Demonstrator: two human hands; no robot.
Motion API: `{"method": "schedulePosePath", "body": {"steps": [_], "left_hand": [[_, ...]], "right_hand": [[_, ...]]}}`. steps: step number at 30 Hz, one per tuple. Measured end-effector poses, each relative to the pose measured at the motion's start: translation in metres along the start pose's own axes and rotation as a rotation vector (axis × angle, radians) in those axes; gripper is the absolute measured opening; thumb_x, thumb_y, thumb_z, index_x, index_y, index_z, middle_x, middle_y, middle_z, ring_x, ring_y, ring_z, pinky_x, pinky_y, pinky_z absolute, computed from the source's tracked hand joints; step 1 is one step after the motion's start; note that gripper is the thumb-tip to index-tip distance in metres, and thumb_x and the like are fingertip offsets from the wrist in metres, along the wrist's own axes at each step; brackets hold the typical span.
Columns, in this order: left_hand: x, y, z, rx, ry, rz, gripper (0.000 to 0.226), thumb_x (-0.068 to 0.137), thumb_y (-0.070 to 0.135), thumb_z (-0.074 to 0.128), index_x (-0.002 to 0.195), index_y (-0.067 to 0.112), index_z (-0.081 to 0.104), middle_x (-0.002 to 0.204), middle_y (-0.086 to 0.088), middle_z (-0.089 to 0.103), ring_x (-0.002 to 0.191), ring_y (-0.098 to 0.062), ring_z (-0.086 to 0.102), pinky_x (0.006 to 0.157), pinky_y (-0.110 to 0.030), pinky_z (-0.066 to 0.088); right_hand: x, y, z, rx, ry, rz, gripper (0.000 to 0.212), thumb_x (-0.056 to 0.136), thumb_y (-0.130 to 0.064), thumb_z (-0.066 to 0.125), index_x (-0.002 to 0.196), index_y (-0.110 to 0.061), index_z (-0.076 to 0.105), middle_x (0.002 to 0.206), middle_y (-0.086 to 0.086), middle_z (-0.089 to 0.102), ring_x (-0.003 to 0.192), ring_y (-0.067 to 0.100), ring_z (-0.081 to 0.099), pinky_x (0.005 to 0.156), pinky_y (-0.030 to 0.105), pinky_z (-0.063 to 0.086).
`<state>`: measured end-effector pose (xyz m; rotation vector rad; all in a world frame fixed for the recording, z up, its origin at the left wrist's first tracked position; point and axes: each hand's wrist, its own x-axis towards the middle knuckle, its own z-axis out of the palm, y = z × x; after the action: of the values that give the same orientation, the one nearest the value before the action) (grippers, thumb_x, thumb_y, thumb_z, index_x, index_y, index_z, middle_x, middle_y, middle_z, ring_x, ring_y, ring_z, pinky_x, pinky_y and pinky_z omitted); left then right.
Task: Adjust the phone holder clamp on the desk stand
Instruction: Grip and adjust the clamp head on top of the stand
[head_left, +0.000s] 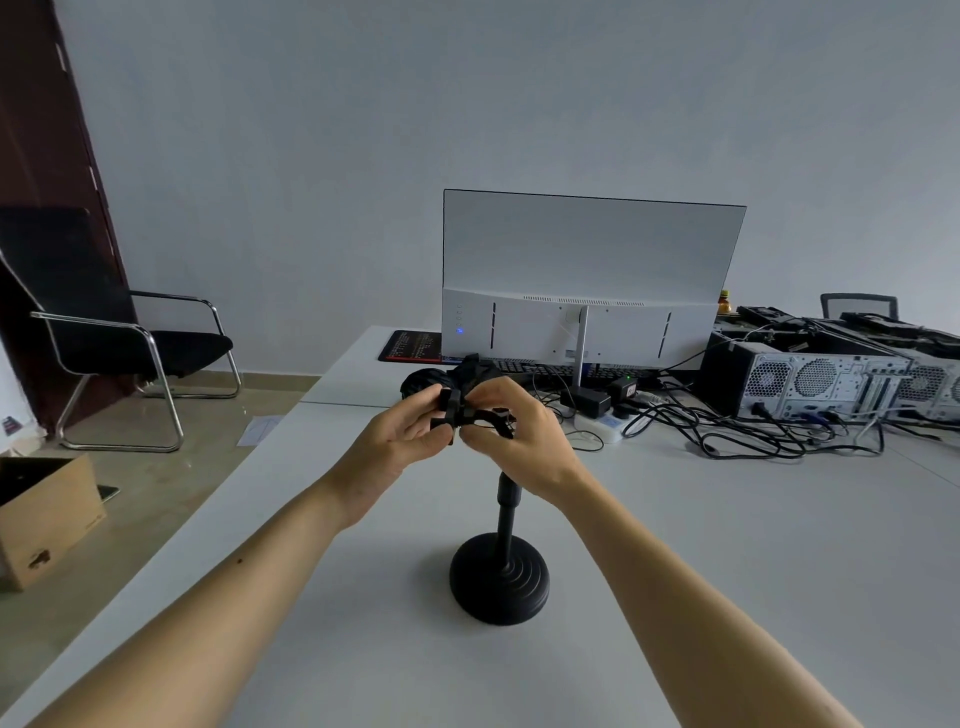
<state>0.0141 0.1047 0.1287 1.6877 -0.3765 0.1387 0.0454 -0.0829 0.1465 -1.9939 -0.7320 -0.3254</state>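
A black desk stand (500, 582) with a round weighted base and an upright pole stands on the white desk (727, 545) in front of me. At its top sits the black phone holder clamp (467, 413), partly hidden by my fingers. My left hand (400, 441) grips the clamp's left side with thumb and fingers. My right hand (519, 431) pinches the clamp from the right and covers the top of the pole.
Behind the stand a white monitor (582, 291) shows its back, with a keyboard, a power strip (602, 426) and tangled black cables (727, 431). Computer towers (810, 379) lie at the right. A black chair (130, 353) and a cardboard box (47, 514) stand on the floor at left.
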Motion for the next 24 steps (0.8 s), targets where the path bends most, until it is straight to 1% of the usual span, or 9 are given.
{"method": "schedulePosePath", "body": {"steps": [3,5,7,9,13,15,18,20,24], "left_hand": [[-0.001,0.000,0.000,0.010,-0.010,-0.003,0.058,0.082,0.034,0.066,0.136,0.033,0.047,0.131,0.020,0.062,0.125,0.003,0.051,0.090,-0.009,0.046],[-0.001,0.000,0.000,0.002,0.001,0.002,0.066,0.081,0.035,0.067,0.142,0.027,0.043,0.135,0.014,0.059,0.128,-0.001,0.049,0.098,-0.015,0.045],[-0.001,0.000,0.000,-0.002,0.003,-0.002,0.072,0.080,0.036,0.068,0.145,0.023,0.038,0.141,0.009,0.055,0.133,-0.006,0.046,0.107,-0.025,0.039],[-0.001,0.000,0.000,0.004,0.001,-0.004,0.075,0.078,0.037,0.067,0.145,0.022,0.037,0.142,0.006,0.053,0.134,-0.010,0.045,0.106,-0.026,0.038],[-0.001,0.000,-0.001,0.003,0.005,-0.012,0.078,0.077,0.040,0.067,0.146,0.023,0.035,0.143,0.008,0.052,0.135,-0.006,0.043,0.100,-0.021,0.042],[-0.001,0.000,0.000,0.003,0.007,-0.012,0.078,0.077,0.040,0.067,0.146,0.024,0.036,0.143,0.009,0.053,0.134,-0.004,0.045,0.095,-0.016,0.046],[-0.001,0.000,0.000,-0.017,0.013,-0.012,0.075,0.075,0.039,0.069,0.143,0.025,0.040,0.136,0.014,0.058,0.130,-0.002,0.048,0.090,-0.011,0.047],[-0.001,0.001,0.001,-0.028,0.012,-0.012,0.076,0.075,0.038,0.069,0.143,0.024,0.039,0.135,0.017,0.057,0.129,0.001,0.048,0.087,-0.008,0.047],[-0.001,0.001,0.001,-0.022,0.002,-0.006,0.074,0.078,0.036,0.067,0.145,0.023,0.038,0.139,0.014,0.055,0.130,0.001,0.047,0.087,-0.006,0.046]], "right_hand": [[0.000,0.000,-0.001,-0.050,-0.004,-0.041,0.024,0.083,-0.022,0.069,0.106,-0.021,0.064,0.102,-0.012,0.068,0.105,0.008,0.061,0.091,0.027,0.045],[0.003,-0.001,-0.002,-0.080,-0.006,-0.064,0.016,0.089,-0.026,0.064,0.102,-0.018,0.067,0.096,-0.004,0.071,0.092,0.013,0.063,0.080,0.027,0.048],[0.005,-0.002,-0.001,-0.137,-0.016,-0.073,0.022,0.095,-0.030,0.054,0.090,-0.014,0.069,0.076,-0.010,0.071,0.068,0.007,0.060,0.061,0.026,0.044],[0.008,-0.005,0.001,-0.168,-0.023,0.013,0.042,0.099,-0.037,0.045,0.076,-0.012,0.069,0.054,-0.017,0.064,0.051,-0.001,0.051,0.055,0.024,0.038],[0.014,-0.011,0.006,-0.160,-0.056,0.199,0.066,0.099,-0.051,0.031,0.064,-0.012,0.070,0.058,-0.001,0.071,0.066,0.011,0.064,0.072,0.030,0.048],[0.014,-0.010,0.009,-0.141,-0.021,0.213,0.066,0.098,-0.054,0.030,0.065,-0.014,0.071,0.053,-0.008,0.068,0.065,0.011,0.062,0.067,0.028,0.046],[0.005,-0.002,0.007,-0.096,0.024,0.104,0.035,0.095,-0.049,0.046,0.096,-0.020,0.066,0.080,-0.011,0.072,0.077,0.011,0.063,0.070,0.029,0.046],[-0.003,0.007,0.003,-0.038,-0.029,0.043,0.030,0.087,-0.041,0.061,0.113,-0.026,0.057,0.097,-0.011,0.071,0.090,0.004,0.063,0.075,0.018,0.045],[-0.006,0.010,0.003,-0.094,-0.056,-0.014,0.020,0.091,-0.033,0.060,0.107,-0.023,0.057,0.087,-0.016,0.067,0.079,0.003,0.059,0.066,0.016,0.041]]}}
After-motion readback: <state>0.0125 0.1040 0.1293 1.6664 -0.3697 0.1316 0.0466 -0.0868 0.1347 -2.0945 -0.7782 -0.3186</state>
